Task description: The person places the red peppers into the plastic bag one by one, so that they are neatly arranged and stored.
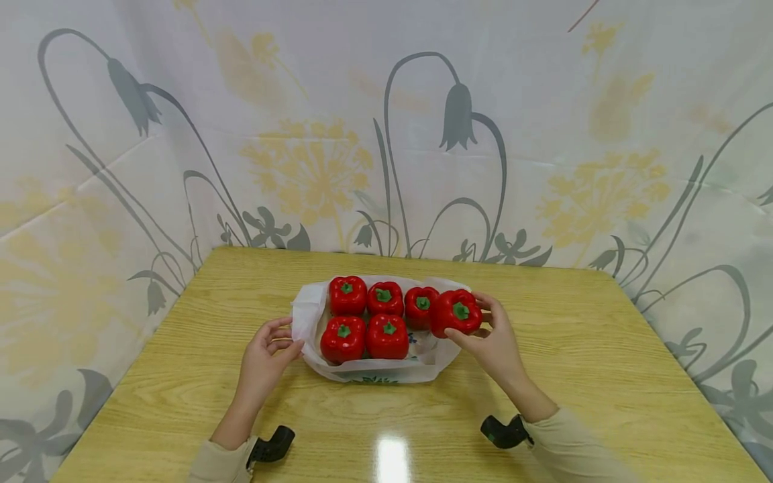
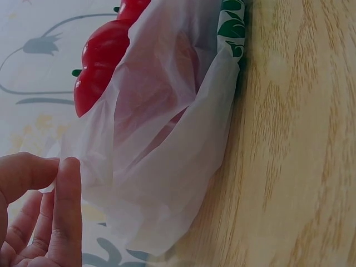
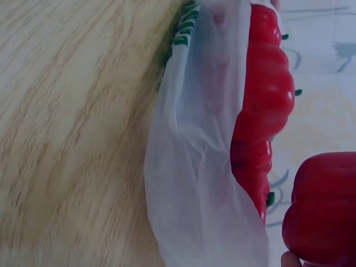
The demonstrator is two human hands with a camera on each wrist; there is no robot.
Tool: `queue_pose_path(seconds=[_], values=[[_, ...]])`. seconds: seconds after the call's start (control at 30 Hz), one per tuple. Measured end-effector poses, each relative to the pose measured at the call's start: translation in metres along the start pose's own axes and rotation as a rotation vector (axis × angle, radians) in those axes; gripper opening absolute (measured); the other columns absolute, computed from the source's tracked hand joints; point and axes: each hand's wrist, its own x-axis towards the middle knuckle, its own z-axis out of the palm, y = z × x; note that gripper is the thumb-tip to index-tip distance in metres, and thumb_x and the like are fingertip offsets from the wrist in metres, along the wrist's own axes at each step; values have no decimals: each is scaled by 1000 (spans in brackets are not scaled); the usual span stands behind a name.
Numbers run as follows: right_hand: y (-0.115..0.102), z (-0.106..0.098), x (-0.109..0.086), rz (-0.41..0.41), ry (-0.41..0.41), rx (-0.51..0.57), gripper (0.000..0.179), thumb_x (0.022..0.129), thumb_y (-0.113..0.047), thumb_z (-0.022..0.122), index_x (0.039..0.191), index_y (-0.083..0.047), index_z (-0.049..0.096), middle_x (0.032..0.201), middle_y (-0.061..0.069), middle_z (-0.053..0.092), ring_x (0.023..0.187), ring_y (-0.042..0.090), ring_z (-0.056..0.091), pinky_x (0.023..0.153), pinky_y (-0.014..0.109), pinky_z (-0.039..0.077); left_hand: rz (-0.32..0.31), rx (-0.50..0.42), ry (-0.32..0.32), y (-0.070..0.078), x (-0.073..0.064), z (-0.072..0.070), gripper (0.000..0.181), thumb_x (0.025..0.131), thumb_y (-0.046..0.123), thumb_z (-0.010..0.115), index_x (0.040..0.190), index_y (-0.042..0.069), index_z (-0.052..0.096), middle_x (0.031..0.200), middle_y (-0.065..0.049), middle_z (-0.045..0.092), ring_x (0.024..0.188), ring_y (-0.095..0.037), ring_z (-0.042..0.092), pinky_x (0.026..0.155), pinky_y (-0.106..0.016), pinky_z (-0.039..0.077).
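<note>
A white paper-lined container (image 1: 377, 371) with a green leaf print on its front holds several red bell peppers (image 1: 343, 339) with green stems, set in two rows. My left hand (image 1: 270, 350) pinches the liner's left edge (image 2: 100, 161) between thumb and forefinger. In my right hand (image 1: 492, 340) is another red bell pepper (image 1: 455, 312), gripped from its right side above the container's right end. The same pepper (image 3: 322, 208) appears at the right of the right wrist view, where only fingertips show beneath it. Bare liner shows at the container's front right.
The container stands on a wood-grain table (image 1: 568, 362). Behind and at both sides hangs a white curtain (image 1: 531, 100) printed with grey and yellow flowers. Black wrist devices (image 1: 506, 431) sit at both cuffs. Light glares off the table's front.
</note>
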Motion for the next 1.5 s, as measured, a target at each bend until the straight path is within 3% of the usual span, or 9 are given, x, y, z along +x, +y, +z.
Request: queue_pose_path(seconds=[0.3, 0.7, 1.0, 1.3, 1.5], values=[[7, 17, 1, -2, -25, -16, 74, 72, -15, 81, 133, -3, 41, 124, 12, 47, 100, 25, 46, 75, 23, 49, -4, -5, 0, -1, 0, 0, 44, 84, -3, 65, 125, -1, 49, 106, -18, 52, 80, -8, 57, 69, -24, 55], [7, 34, -1, -12, -47, -129, 72, 71, -15, 83, 130, 1, 44, 117, 14, 49, 95, 26, 51, 73, 29, 52, 3, -5, -8, -1, 1, -1, 44, 85, -4, 64, 126, -2, 48, 107, -19, 51, 81, -9, 57, 69, -24, 55], [6, 39, -4, 29, -78, -178, 75, 69, -18, 84, 129, 2, 43, 112, 15, 49, 90, 26, 51, 69, 28, 50, 22, 5, -1, -2, 1, 0, 44, 84, -4, 65, 125, -2, 49, 104, -17, 53, 79, -9, 58, 68, -24, 56], [11, 44, -6, 57, -101, -217, 76, 68, -24, 85, 126, 3, 43, 113, 16, 48, 100, 28, 47, 78, 35, 48, 20, -13, -6, -2, 0, 0, 45, 84, -3, 66, 126, -2, 48, 105, -18, 53, 80, -9, 58, 69, -25, 56], [15, 46, -7, 74, -143, -230, 75, 67, -21, 85, 125, 3, 44, 112, 16, 47, 96, 29, 50, 79, 40, 51, 9, -17, -7, -2, 1, -1, 45, 84, -4, 65, 125, -1, 49, 105, -17, 52, 80, -9, 58, 70, -26, 56]])
